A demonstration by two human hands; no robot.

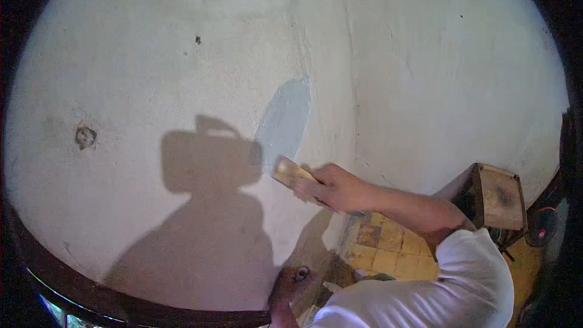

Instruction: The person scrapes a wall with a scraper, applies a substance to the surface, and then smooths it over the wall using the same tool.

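My right hand (334, 189) is closed around a pale yellowish block (285, 171), slightly blurred. Its far end is against or close to the wall, at the lower end of a grey-blue oval patch (286, 118) on the off-white wall (231, 79). Low in the view and in shadow is my left hand (291, 285), its fingers curled around a small round, dark thing (302, 274) that is too dim to make out.
A wooden box-like cabinet (501, 197) stands at the right, with a dark round object (542, 232) beside it. Yellow floor tiles (388, 246) show below my right arm. A dark curved edge (97, 294) runs along the bottom left. The wall has a hole (85, 137).
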